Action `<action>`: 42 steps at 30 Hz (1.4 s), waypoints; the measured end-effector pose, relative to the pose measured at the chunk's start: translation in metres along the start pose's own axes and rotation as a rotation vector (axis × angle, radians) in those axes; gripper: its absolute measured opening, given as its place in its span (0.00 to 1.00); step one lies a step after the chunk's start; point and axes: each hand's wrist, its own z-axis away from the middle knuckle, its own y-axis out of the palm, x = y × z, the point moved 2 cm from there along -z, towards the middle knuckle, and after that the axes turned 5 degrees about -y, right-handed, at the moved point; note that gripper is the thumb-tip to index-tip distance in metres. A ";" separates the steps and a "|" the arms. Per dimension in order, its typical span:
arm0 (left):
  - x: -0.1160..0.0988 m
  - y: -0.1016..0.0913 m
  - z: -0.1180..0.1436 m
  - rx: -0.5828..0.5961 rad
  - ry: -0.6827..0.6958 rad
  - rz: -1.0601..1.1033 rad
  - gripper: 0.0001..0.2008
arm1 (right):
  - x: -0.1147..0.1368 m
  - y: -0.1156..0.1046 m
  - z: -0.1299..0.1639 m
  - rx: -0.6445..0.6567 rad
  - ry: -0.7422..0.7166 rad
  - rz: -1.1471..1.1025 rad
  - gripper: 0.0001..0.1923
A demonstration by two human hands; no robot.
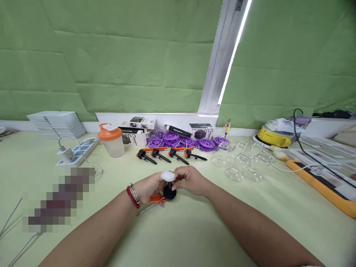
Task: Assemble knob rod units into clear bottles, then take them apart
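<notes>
Near the middle of the table, my left hand (150,187) is closed around a black part with a round base (170,193). An orange piece (157,199) and a thin metal rod (147,209) stick out below this hand; how they join the black part is hidden. A white covering (168,175) sits over the thumb of my left hand. From the right, my right hand (191,181) pinches the upper stem of the same black part. Just beyond lie several black-and-orange clamp-like parts (178,157) in a row.
Purple wheel-shaped pieces (171,139) are heaped behind the row, before cup holder boxes (200,131). Clear dome-like pieces (235,173) stand at right, near a yellow pot (271,137). At left are an orange-lidded shaker cup (114,146) and a power strip (80,152).
</notes>
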 end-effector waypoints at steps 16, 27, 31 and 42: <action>0.000 0.003 0.002 -0.022 -0.013 -0.006 0.17 | -0.002 0.003 0.001 -0.041 0.024 -0.075 0.18; 0.000 0.002 0.001 -0.029 -0.003 -0.013 0.16 | -0.002 0.004 0.002 -0.065 -0.033 0.006 0.18; 0.000 0.002 0.001 -0.029 -0.018 -0.010 0.17 | -0.001 0.003 0.002 -0.056 -0.037 0.024 0.17; -0.003 0.005 0.003 -0.020 0.000 0.026 0.21 | 0.002 0.000 0.005 -0.042 -0.048 0.040 0.13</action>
